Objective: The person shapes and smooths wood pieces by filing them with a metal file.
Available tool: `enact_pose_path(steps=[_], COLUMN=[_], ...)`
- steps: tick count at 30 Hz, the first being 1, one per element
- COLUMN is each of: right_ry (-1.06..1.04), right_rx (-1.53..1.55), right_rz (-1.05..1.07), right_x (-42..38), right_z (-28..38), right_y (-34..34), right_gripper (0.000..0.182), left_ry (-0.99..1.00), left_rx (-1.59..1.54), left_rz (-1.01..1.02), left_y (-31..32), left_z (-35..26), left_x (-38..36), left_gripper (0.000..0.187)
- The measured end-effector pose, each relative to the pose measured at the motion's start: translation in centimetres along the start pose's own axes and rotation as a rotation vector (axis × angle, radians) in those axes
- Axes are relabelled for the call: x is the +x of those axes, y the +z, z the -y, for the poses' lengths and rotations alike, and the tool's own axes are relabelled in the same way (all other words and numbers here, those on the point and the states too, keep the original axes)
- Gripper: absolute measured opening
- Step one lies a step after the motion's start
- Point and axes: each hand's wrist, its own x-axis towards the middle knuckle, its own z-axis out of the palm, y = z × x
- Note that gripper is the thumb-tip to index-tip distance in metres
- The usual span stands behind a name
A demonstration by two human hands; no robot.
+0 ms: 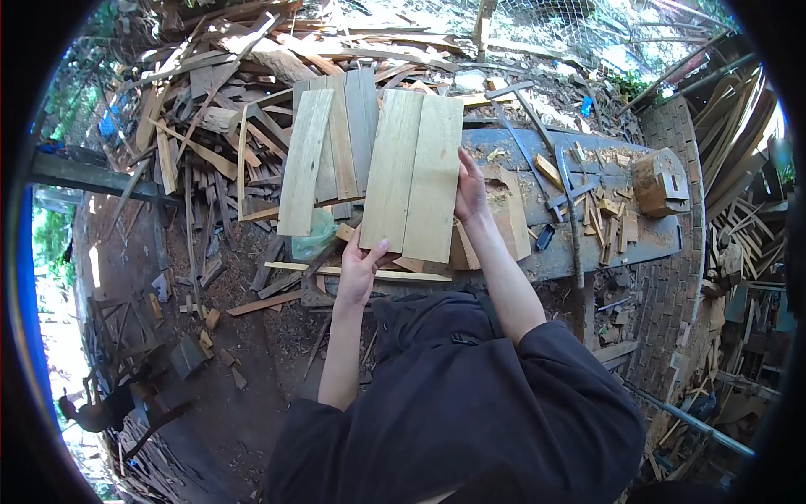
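Observation:
Two pale wooden boards are held up side by side in front of me, a thin seam running between them. My left hand grips their lower left end, thumb on the near face and fingers partly hidden behind. Along the right edge, my right hand is closed around the side, its fingers partly out of sight. Just left of the held pair leans another pale board. Behind that one stand a brown plank and a grey plank.
A worn workbench extends to the right, carrying metal clamps, wood offcuts and a wooden block. Scrap wood is heaped at the back left. A green plastic bag lies below the leaning boards. A brick wall borders the bench.

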Motion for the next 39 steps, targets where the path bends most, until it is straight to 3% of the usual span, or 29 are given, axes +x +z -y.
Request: enact_pose_path(steps=[4,25,28,30,33,36,39], right_ry=[0.010,0.029,0.020,0.028,0.029,0.020,0.014], right_rx=[0.110,0.089,0.102,0.110,0.107,0.092,0.087], right_rz=[0.122,0.118,0.120,0.118,0.108,0.110,0.120], right_x=[0.5,1.2,1.4,1.4,1.2,1.1,1.2], right_z=[-0.3,-0.2,-0.2,-0.2,-0.2,-0.3,-0.3], right_y=[-0.6,-0.5,-0.7,-0.8,-0.6,-0.4,-0.4], right_gripper=[0.062,0.064,0.064,0.064,0.064,0.065,0.066], left_ry=[-0.023,-0.003,0.067,0.255,0.425,0.397,0.365], left_rx=[-0.022,0.003,-0.055,-0.353,-0.341,-0.093,-0.049], left_rz=[0.009,-0.015,-0.120,-0.448,-0.575,-0.587,-0.497], left_y=[-0.1,-0.6,-0.9,-1.8,-6.4,-8.6,-7.1], left_z=[0.3,1.1,0.5,-1.0,-2.6,-3.5,-3.0], left_x=[-0.2,0.2,0.6,1.2,2.2,3.1,2.7], left_gripper=[0.052,0.054,0.056,0.066,0.056,0.043,0.038])
